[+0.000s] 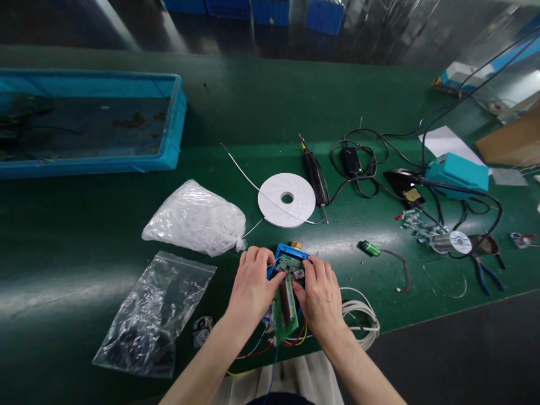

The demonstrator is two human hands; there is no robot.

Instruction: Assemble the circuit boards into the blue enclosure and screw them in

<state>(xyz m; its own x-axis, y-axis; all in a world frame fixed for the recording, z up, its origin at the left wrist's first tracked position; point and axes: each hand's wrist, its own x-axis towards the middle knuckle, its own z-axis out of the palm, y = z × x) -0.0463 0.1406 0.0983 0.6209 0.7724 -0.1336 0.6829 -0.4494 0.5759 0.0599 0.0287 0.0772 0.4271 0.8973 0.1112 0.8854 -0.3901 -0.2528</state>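
Observation:
A blue housing (306,256) with a green circuit board (288,262) inside lies at the front of the bench, with a brass fitting (296,244) at its far end. My left hand (256,281) is closed at the housing's left side, thumb over the inner board. On the right side, my right hand (321,289) has its fingers curled at the housing's edge. Between the hands, a second green board (291,323) with a display slants toward me, and red, yellow and blue wires trail from it. Small parts under the fingertips are hidden.
Left of the hands are a clear bag (156,315) and a filled white bag (196,216); a blue bin (177,129) is behind. Ahead are a white reel (274,197) and black tool (314,174). Rightward lie a green battery (370,248), solder spool (459,242), pliers (483,273) and cable coil (365,315).

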